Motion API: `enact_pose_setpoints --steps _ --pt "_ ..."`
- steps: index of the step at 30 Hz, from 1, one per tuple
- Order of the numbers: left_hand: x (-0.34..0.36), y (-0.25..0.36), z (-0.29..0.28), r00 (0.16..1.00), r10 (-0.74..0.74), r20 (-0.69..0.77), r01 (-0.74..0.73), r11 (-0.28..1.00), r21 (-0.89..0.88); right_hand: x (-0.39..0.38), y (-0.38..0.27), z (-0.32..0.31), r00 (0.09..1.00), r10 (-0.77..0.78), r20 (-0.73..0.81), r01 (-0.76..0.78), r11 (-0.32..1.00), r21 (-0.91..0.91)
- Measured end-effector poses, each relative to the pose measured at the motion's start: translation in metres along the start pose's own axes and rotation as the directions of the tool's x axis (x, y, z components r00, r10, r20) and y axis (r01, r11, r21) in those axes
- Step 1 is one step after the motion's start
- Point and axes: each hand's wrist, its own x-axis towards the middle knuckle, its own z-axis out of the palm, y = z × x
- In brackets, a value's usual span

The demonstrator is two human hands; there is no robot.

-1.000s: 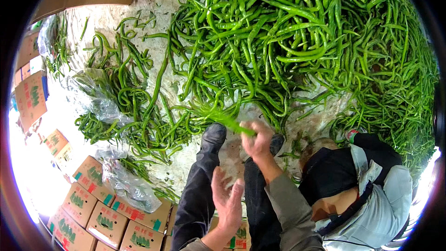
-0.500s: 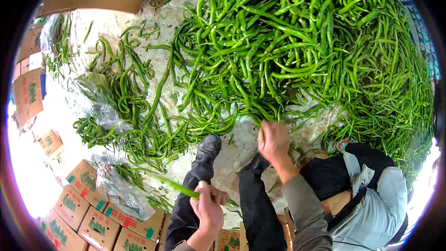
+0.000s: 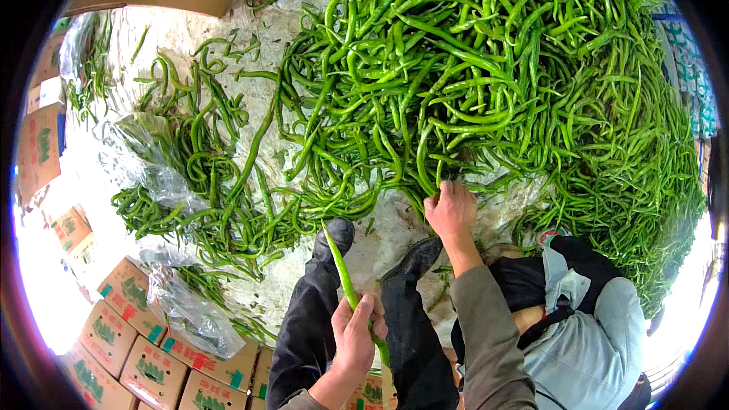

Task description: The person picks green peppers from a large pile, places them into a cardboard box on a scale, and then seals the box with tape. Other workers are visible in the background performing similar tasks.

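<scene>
The left hand (image 3: 355, 334) has its grip around 1 green pepper (image 3: 339, 262) by the near edge of the pale sheet (image 3: 395, 219). The right hand (image 3: 453, 212) meets the pepper heap (image 3: 486, 68), its grip unclear; most peppers remain ungathered there.

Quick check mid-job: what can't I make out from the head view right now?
All in the head view:
Right hand: the back of the hand hides what, if anything, it grips.
Green pepper in the left hand: its middle is covered by the fingers.
Pepper pile: its far side is cut off by the top edge.
Co-worker: hands not visible, apparently behind their own body.
Far-left background: washed out by glare.
</scene>
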Motion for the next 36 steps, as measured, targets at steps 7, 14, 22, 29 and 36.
enact_pose_setpoints --steps 7,14,22,29,36 --pt "0.001 0.008 0.003 0.994 0.105 -0.034 -0.102 0.992 0.078 -0.002 -0.022 -0.059 0.921 -0.271 -0.28 0.324 0.932 0.164" --pt "0.003 0.018 0.006 0.956 0.29 -0.051 -0.272 0.936 0.221 -0.039 -0.094 -0.142 0.884 -0.453 0.113 0.219 0.617 0.756" --pt "0.003 0.018 0.0 0.972 0.208 -0.106 -0.186 0.965 0.188 -0.036 -0.08 -0.106 0.861 -0.298 0.412 -0.361 0.214 0.908" --pt "0.003 0.008 0.012 0.99 0.132 -0.043 -0.119 0.967 0.225 0.109 -0.058 0.033 0.982 0.189 0.015 -0.186 0.943 0.276" --pt "-0.001 0.015 0.022 0.996 0.09 -0.006 -0.088 0.988 0.129 0.09 -0.046 0.015 0.864 0.114 0.491 -0.162 0.985 0.057"
